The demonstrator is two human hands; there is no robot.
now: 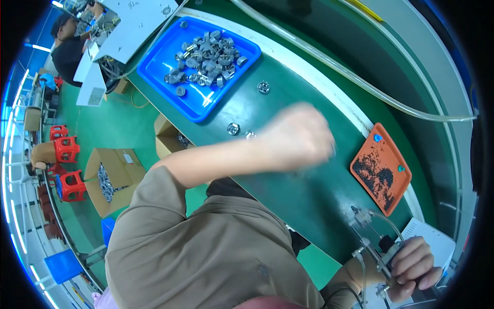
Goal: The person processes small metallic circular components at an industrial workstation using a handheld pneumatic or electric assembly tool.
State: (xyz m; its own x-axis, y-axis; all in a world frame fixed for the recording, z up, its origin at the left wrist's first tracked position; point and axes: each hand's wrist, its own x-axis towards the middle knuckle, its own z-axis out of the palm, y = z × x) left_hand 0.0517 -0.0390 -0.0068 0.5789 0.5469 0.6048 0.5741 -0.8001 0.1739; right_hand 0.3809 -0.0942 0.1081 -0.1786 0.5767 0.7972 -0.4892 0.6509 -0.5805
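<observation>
My left hand point(300, 136) is over the green table, smeared by motion. It looks curled, but its fingers are too blurred to tell what they hold. Close to its wrist lie small round metal parts, one of them point(233, 129) fully in sight and another point(250, 135) partly covered by the arm. A third round part point(263, 87) is farther back. At the lower right, my right hand point(413, 265) has its fingers curled beside a metal fixture point(371, 252) with rods and thin tubes. Whatever is inside those fingers is hidden.
A blue tray point(149, 64) heaped with round metal parts stands at the back left. An orange tray point(401, 188) with tiny black pieces is at the right. A clear hose point(355, 81) runs behind the table. Cardboard boxes point(131, 167) stand on the floor; a person point(67, 49) is at far left.
</observation>
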